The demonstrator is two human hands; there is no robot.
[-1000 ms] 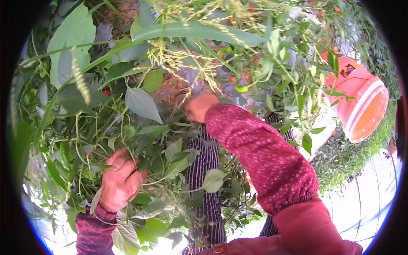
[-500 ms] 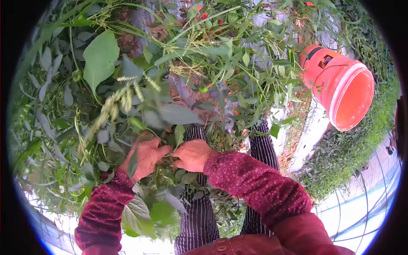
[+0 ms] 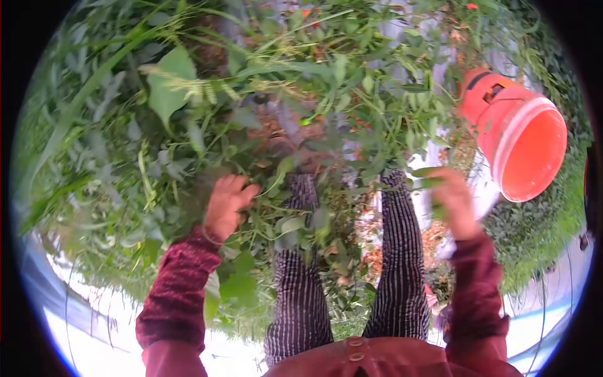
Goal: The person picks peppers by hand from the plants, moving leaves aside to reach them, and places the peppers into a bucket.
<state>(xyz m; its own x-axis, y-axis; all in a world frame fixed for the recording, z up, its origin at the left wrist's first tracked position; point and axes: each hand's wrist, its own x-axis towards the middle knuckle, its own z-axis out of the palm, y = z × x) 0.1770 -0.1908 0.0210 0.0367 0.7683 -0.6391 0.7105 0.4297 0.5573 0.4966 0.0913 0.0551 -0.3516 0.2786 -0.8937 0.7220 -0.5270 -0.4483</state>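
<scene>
My left hand [image 3: 229, 204] is among the green stems at left of centre, its thumb apart from the half-bent fingers and no object showing in it. A thin curved stem and leaf [image 3: 281, 173] rise just right of its thumb. My right hand [image 3: 455, 204] is raised beyond my right leg, blurred by motion. Green leafy shapes [image 3: 426, 172] overlap its fingertips, and I cannot tell whether it holds any of them. Up and right of that hand lies a tilted orange-red bucket [image 3: 487, 119], its mouth facing me.
Dense leafy plants [image 3: 383, 107] fill the ground ahead and to the left, with a broad leaf [image 3: 169, 85] standing out. My striped trouser legs [image 3: 402, 251] stand among them. Pale ground cover strips [image 3: 433, 151] run between rows. Small red spots [image 3: 471, 6] show at the top.
My hands were close together among the stems; the right has swung away to the right, toward the bucket side. The left has shifted slightly right and up. The view has moved a little.
</scene>
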